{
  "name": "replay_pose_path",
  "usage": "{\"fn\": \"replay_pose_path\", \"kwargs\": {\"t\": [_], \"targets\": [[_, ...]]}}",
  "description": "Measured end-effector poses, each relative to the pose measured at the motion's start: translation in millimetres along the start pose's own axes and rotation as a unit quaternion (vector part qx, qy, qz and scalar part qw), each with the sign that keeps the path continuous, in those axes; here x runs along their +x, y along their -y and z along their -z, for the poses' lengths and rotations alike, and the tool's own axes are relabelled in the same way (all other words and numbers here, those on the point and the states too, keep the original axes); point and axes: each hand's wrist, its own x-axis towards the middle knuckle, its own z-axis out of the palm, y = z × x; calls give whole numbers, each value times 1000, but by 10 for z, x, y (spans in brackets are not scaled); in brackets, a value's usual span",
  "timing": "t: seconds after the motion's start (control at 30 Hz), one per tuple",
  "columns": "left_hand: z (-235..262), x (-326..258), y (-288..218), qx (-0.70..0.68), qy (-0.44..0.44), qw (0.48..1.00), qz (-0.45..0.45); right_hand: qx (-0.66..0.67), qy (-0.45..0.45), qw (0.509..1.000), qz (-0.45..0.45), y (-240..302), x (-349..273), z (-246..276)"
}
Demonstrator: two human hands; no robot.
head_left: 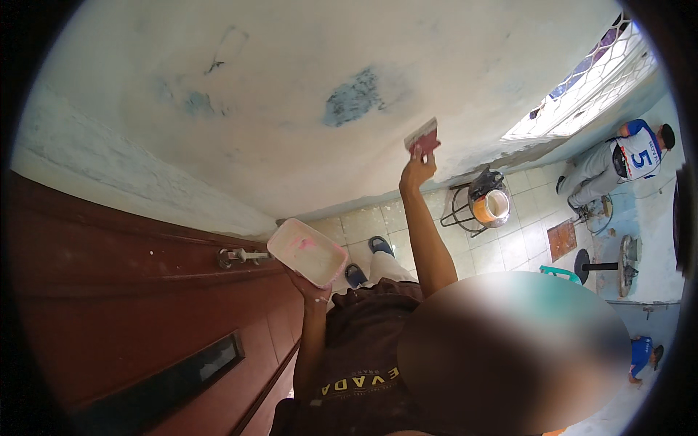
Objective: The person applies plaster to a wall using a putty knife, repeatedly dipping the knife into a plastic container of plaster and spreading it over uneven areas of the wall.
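A pale pink plastic tub (308,253) rests in my left hand (311,289), which grips it from beneath near the door. Inside it lies whitish paste with a pink smear. My right hand (418,171) is raised and closed around a red putty knife (424,138), its wide blade pointing up toward the wall. The wall (276,145) is coated in uneven off-white filler. A bluish-grey patch (354,96) shows on it left of the knife, and a fainter bluish patch (198,102) farther left. Whether the blade touches the wall, I cannot tell.
A reddish-brown door (145,261) with a metal handle (243,256) stands at left. On a round stool (476,200) sit an orange-and-white bucket (492,208) and a black bag. A grilled window (574,87) is at upper right. Two other people (632,156) are at right.
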Motion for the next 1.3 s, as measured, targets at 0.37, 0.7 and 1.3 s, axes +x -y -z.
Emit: {"fn": "replay_pose_path", "kwargs": {"t": [0.37, 0.7, 1.3], "targets": [[279, 73, -37, 25, -1, 999, -24, 5, 249, 968, 41, 914, -1672, -914], [70, 59, -21, -35, -41, 998, -17, 170, 162, 932, -277, -737, -638, 104], [-250, 192, -227, 18, -35, 998, -41, 162, 355, 888, -241, 1739, -1438, -673]]}}
